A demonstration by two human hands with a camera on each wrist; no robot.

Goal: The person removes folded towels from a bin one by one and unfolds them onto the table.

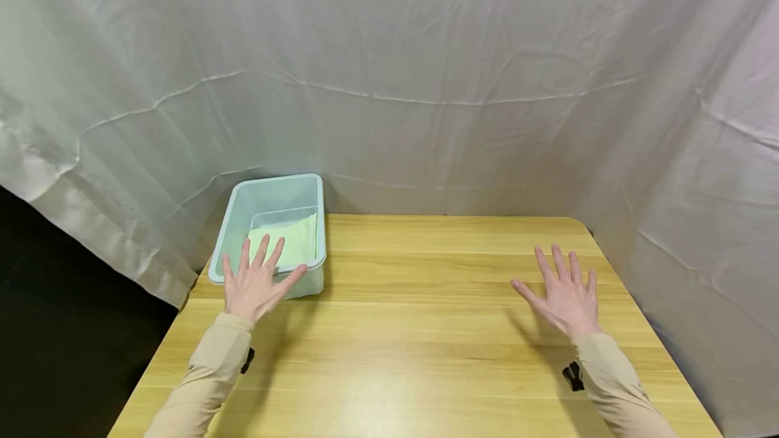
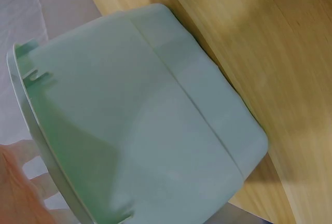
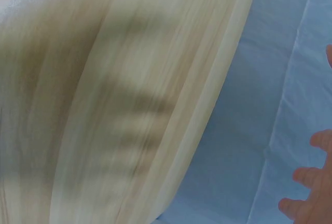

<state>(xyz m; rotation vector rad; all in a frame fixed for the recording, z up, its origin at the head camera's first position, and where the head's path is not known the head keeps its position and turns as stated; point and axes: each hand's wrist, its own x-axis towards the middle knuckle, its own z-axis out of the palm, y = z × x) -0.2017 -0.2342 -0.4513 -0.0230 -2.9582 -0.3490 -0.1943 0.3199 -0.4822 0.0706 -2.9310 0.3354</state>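
Observation:
A pale blue-green plastic bin [image 1: 266, 184] stands at the table's back left corner, with a light green folded cloth [image 1: 298, 238] lying inside. My left hand [image 1: 252, 289] is spread over the bin's near rim and holds nothing; whether it touches the rim I cannot tell. In the left wrist view the bin's outer wall [image 2: 140, 105] fills the middle, with part of the left hand [image 2: 21, 187] beyond the rim. Over the right side of the table my right hand [image 1: 569, 299] hovers with fingers spread, holding nothing. Its fingertips show at the edge of the right wrist view.
The wooden table [image 1: 414, 330] has a rounded back right corner. Grey-white curtains [image 1: 438, 134] hang behind it and along both sides. A dark area [image 1: 61, 330] lies left of the table. Both sleeves carry a small black device underneath.

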